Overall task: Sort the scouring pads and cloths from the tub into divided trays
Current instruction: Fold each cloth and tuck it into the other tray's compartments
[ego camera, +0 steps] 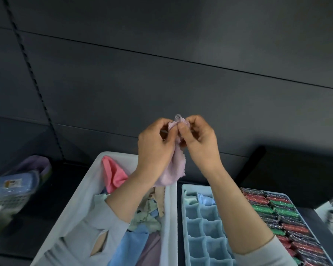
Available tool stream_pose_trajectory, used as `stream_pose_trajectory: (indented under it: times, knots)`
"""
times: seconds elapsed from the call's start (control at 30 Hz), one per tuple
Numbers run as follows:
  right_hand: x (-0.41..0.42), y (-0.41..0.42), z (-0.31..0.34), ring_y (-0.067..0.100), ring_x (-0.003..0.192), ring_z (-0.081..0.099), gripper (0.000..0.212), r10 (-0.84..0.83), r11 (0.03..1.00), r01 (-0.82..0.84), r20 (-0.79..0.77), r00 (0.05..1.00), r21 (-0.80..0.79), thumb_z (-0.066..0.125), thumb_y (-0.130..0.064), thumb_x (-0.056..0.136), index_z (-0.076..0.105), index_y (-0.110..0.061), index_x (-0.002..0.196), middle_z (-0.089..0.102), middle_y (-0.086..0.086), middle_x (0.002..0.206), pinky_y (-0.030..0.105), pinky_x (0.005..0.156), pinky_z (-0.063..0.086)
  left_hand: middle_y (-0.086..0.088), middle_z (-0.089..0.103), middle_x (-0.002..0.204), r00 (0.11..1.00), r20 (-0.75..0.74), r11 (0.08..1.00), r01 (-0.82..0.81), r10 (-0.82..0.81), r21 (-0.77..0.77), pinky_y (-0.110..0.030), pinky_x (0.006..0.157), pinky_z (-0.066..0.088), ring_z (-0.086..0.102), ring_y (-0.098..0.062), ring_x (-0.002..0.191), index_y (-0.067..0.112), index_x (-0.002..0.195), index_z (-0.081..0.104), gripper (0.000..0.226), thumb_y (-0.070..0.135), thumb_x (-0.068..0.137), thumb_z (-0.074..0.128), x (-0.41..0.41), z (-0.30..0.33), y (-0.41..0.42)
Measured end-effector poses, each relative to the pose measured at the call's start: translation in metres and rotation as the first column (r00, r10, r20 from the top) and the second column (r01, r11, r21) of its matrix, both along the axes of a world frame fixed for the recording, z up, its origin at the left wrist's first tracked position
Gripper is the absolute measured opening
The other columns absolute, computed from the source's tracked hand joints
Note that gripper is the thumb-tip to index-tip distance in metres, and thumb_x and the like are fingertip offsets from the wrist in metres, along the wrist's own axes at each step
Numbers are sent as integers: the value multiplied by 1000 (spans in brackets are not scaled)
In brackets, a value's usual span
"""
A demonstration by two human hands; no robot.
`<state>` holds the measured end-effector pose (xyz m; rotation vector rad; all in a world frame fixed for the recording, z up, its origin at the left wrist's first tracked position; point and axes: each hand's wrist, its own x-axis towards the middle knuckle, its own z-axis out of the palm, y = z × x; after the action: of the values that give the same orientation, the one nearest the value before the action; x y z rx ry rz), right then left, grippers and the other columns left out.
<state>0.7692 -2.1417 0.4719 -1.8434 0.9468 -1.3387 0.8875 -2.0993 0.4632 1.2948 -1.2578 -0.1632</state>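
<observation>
Your left hand and right hand are raised close together above the white plastic tub, both pinching the top edge of a pale pink cloth that hangs down between them. More cloths, pink, blue and lilac, lie in the tub. Beside it sits the light blue divided tray, and next to that, rows of red, green and dark scouring pads.
</observation>
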Motion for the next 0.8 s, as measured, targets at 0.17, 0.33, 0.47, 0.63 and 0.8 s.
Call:
stream_pose_trajectory:
  times: [0.17,0.33,0.47,0.63,0.8]
  knots:
    - [-15,-3,4,34,67,57,14,6,1000,-5,35,999,-8,60,-30,93,57,-18,86,62,10,74,53,67,55,15,66,77,981,-195,1000,-6,4,-12,-11,65,44,62,3,71,24,89,65,6,22,94,61,13,4,2]
    - [-36,-1,18,14,62,45,12,80,990,-98,168,983,102,55,-15,99,56,-14,87,50,4,68,25,61,43,10,66,90,986,-165,996,-15,0,-85,-16,75,48,62,-4,84,22,95,63,3,23,95,60,35,5,4]
    - [-40,5,26,20,56,45,10,174,963,-206,185,967,173,55,-21,98,57,-16,90,51,13,69,28,47,40,11,64,89,993,-101,986,42,-59,-163,-17,75,48,62,-7,84,26,93,61,6,21,96,59,34,12,8]
    - [-33,-6,17,30,46,54,10,-217,971,195,-174,961,-137,56,-27,98,56,-19,92,59,8,55,39,45,51,7,61,88,948,218,969,-209,233,-130,-21,64,48,54,-6,72,17,96,61,16,33,98,56,33,1,-5]
    - [-22,-3,3,26,46,59,9,-373,905,316,-172,912,-285,51,-27,99,51,-20,94,56,3,52,42,53,51,8,55,86,951,164,962,-248,264,-110,-32,62,42,51,-12,70,15,97,52,14,29,99,52,14,-2,-1]
